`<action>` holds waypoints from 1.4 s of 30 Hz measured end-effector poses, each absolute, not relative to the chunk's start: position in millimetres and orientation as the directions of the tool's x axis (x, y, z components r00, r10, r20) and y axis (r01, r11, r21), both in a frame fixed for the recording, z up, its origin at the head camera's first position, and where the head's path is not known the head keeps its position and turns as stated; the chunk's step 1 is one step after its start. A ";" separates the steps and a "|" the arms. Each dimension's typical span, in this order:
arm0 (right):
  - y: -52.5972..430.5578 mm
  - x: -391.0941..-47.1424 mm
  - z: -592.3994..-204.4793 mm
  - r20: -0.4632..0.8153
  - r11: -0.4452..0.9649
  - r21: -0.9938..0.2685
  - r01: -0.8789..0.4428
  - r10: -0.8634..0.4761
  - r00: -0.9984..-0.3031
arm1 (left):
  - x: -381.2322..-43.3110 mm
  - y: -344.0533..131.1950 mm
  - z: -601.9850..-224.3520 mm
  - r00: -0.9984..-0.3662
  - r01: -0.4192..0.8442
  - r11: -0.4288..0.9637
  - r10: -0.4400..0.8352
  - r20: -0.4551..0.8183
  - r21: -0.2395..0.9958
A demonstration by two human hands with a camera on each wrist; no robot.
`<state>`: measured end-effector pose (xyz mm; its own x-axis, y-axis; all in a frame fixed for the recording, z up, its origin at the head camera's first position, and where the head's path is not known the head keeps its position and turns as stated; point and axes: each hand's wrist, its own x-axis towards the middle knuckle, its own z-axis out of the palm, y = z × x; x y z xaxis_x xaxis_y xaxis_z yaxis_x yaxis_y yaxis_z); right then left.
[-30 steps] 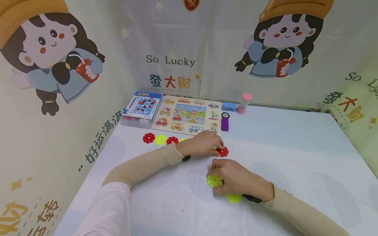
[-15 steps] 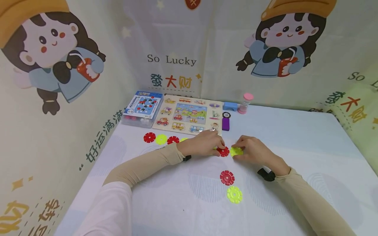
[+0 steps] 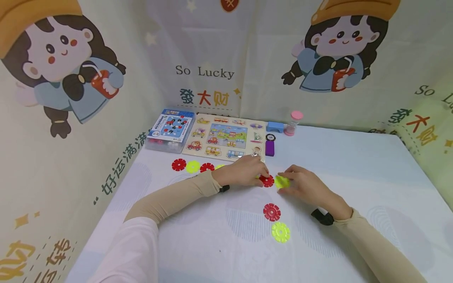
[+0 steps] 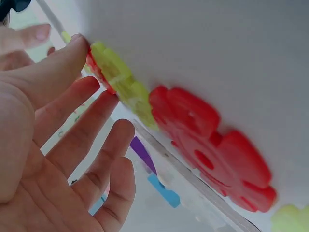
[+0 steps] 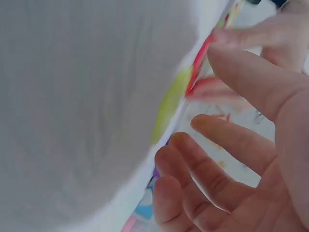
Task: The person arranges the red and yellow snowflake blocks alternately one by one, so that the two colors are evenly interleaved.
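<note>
Flat, notched plastic snowflake discs, red and yellow-green, lie in a row on the table. My left hand (image 3: 244, 171) rests over the row in the head view, its thumb and a finger pinching the edges of a red snowflake disc (image 3: 267, 181). Just right of that disc lies a yellow-green snowflake disc (image 3: 282, 182). My right hand (image 3: 310, 188) stands around it with thumb and fingers spread; in the right wrist view the fingertips look apart from the yellow-green disc (image 5: 173, 106). The left wrist view shows another red disc (image 4: 207, 150) nearby. Part of the row is hidden under my left hand.
Nearer me lie a loose red disc (image 3: 271, 212) and a yellow-green disc (image 3: 280, 232). Behind the row are a wooden picture puzzle (image 3: 226, 137), a clear box (image 3: 170, 131), a purple block (image 3: 269, 148), a blue block (image 3: 275, 127) and a pink-capped hourglass (image 3: 293, 124).
My right hand has carried the yellow-green disc from near the front pair to the row's right end, then drawn slightly right with its fingers wider. The left hand has stayed put.
</note>
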<state>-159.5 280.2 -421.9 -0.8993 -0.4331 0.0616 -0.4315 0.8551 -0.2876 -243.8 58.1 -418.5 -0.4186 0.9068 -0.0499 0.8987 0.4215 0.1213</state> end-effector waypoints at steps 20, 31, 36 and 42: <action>232.5 -104.3 -421.8 0.048 0.790 -0.210 -0.576 -0.580 -0.813 | -241.4 90.3 -418.7 -0.399 0.902 0.406 0.914 -0.079 0.148; 226.7 -102.6 -417.5 0.010 0.797 -0.227 -0.559 -0.572 -0.820 | -240.1 97.7 -419.9 -0.383 0.917 0.385 0.923 -0.042 0.105; 229.7 -104.2 -417.5 0.011 0.774 -0.254 -0.579 -0.596 -0.803 | -239.5 97.9 -419.8 -0.383 0.916 0.385 0.923 -0.035 0.111; 231.3 -108.5 -415.8 -0.006 0.782 -0.250 -0.571 -0.591 -0.806 | -239.0 97.3 -418.7 -0.395 0.910 0.395 0.918 -0.031 0.122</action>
<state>-108.5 231.3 -415.8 -0.8064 -0.5913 -0.0058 -0.5715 0.7817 -0.2497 -239.0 97.3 -418.7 -0.3946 0.9183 -0.0305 0.9105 0.3953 0.1215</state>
